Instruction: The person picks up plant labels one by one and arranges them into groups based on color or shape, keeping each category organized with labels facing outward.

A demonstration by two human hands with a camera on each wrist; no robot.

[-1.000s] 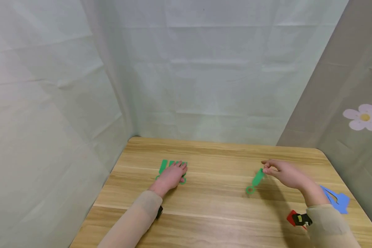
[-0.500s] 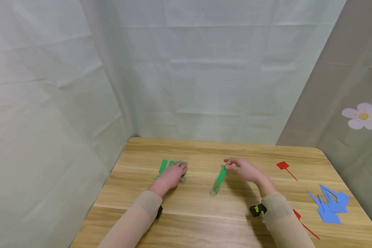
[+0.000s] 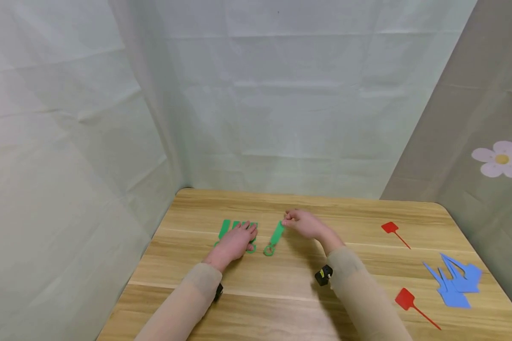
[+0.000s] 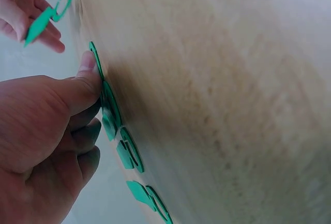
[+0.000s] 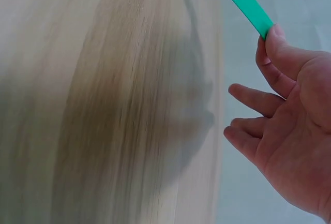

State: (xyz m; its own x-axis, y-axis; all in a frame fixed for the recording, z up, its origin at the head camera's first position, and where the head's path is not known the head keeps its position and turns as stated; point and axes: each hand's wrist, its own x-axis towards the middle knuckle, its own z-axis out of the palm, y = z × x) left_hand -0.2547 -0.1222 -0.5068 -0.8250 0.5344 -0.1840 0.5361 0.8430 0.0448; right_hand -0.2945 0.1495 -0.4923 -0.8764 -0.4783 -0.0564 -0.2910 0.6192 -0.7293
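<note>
My left hand (image 3: 234, 240) rests on a row of flat green plastic tags (image 3: 224, 228), each with a ring at one end. Its fingers look spread in the head view and cover part of the row. In the left wrist view the thumb touches the ring of one tag, and more tags (image 4: 126, 154) lie alongside. My right hand (image 3: 308, 225) pinches another green tag (image 3: 277, 233) by its flat end between thumb and forefinger, to the right of the row. That tag's ring hangs towards the near side, above the table. The other right fingers are spread apart in the right wrist view.
On the right of the wooden table (image 3: 281, 303) lie a red tag (image 3: 390, 227) with a thin tail and a second red tag (image 3: 404, 299) nearer. Several blue tags (image 3: 454, 299) overlap near the right edge. A pale cloth (image 3: 281, 118) hangs behind.
My right hand has moved left with the green tag, from the right side of the table to beside the row. The red and blue tags are uncovered. My left hand stays put.
</note>
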